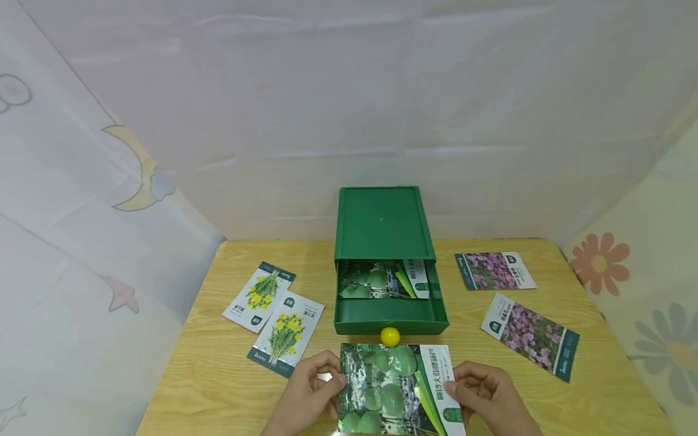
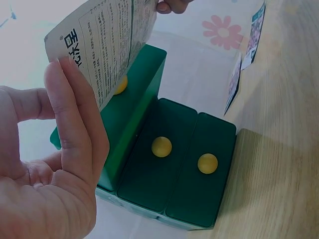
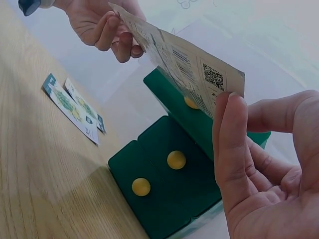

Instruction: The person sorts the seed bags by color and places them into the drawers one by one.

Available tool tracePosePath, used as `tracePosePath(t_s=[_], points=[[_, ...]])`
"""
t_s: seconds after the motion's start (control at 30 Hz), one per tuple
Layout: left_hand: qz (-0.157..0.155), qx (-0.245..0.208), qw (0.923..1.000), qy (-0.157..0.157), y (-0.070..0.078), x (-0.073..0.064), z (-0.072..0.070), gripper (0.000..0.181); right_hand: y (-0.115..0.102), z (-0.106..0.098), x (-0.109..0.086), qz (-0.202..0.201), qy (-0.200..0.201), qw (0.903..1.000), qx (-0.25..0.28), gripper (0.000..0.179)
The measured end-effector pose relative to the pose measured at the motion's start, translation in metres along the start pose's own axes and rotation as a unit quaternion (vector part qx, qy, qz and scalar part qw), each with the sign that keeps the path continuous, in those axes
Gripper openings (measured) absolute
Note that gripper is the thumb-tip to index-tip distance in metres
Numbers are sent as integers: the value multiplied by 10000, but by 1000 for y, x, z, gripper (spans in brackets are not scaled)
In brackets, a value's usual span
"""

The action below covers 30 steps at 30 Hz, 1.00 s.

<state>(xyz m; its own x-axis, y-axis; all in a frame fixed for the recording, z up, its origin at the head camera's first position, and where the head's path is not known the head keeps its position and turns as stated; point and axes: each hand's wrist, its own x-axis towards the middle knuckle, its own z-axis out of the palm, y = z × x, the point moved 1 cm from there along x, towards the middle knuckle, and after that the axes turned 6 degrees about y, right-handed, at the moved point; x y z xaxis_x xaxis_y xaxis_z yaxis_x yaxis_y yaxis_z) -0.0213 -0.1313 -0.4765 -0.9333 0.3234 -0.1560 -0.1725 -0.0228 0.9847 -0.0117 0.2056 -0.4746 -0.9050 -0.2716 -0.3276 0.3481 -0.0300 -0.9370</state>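
Observation:
Both hands hold a seed packet (image 1: 382,393) printed with green gourds, in front of a green drawer box (image 1: 382,224). My left hand (image 1: 309,390) pinches its left edge, and my right hand (image 1: 488,393) pinches the right edge. In the wrist views the packet's back (image 3: 184,62) carries printed text, a barcode and a QR code. The top drawer (image 1: 389,327) is pulled out, with its yellow knob (image 1: 389,337) just beyond the held packet. A similar gourd packet (image 1: 376,280) lies inside that drawer, towards the back.
Two yellow-flower packets (image 1: 289,330) lie on the left of the wooden table (image 1: 202,375), partly overlapping. On the right lie two pink-flower packets (image 1: 531,333), apart from each other. Lower drawers (image 2: 179,159) with yellow knobs are shut. A printed cloth (image 1: 382,109) hangs behind.

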Motion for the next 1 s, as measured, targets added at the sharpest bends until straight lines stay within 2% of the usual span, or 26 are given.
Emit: tracePosePath(t_s=[0.33, 0.53, 0.87, 1.0], points=[[-172, -335, 9992, -136, 3, -4, -1, 22, -1, 1, -3, -172, -166, 9997, -21, 20], [-202, -398, 9989, -159, 6, -6, 0, 21, -3, 1, -3, -74, -172, 9998, -61, 21], [-198, -396, 9989, -156, 11, -9, -1, 21, -7, 1, -4, -327, -603, 9975, 162, 19], [-251, -399, 9988, -140, 12, -10, -2, 21, -8, 2, -4, -347, -598, 9975, 161, 18]])
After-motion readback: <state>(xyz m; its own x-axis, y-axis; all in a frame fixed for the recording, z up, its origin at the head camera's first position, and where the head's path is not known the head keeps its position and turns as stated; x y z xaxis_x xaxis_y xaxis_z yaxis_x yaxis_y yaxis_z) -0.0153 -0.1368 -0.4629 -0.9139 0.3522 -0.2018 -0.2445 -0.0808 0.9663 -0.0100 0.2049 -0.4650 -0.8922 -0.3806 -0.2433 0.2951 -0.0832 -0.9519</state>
